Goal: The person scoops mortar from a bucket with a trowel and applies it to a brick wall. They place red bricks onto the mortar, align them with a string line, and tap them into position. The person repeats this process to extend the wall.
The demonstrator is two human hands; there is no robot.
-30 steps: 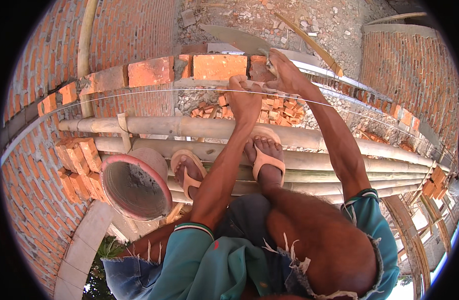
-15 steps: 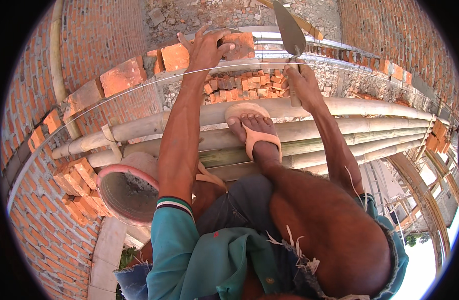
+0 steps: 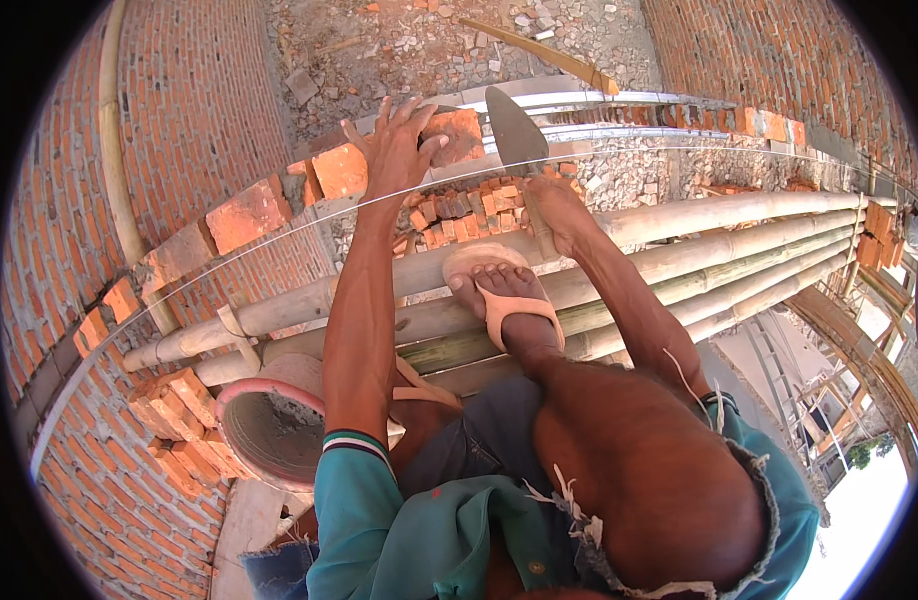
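A row of orange bricks (image 3: 249, 212) lies along the top of a wall ahead, with a white string line (image 3: 639, 150) stretched in front of it. My left hand (image 3: 394, 150) is over this row with fingers spread. Its thumb is against or just beside the left end of the last brick (image 3: 454, 136); contact is hard to tell. My right hand (image 3: 559, 212) is closed round the handle of a pointed trowel (image 3: 517, 128). The trowel's grey blade points up and away, just right of that brick.
Bamboo poles (image 3: 659, 262) form the platform under my sandalled foot (image 3: 504, 290). A mortar bucket (image 3: 274, 425) stands at lower left beside stacked bricks (image 3: 184, 425). More bricks (image 3: 464, 212) are piled below the poles. Brick walls rise on both sides, and rubble (image 3: 539, 45) covers the far ground.
My right hand has brought the trowel left and closer, so its blade is now beside the end brick. My left hand stays by that brick, its fingers more spread. The view has shifted slightly.
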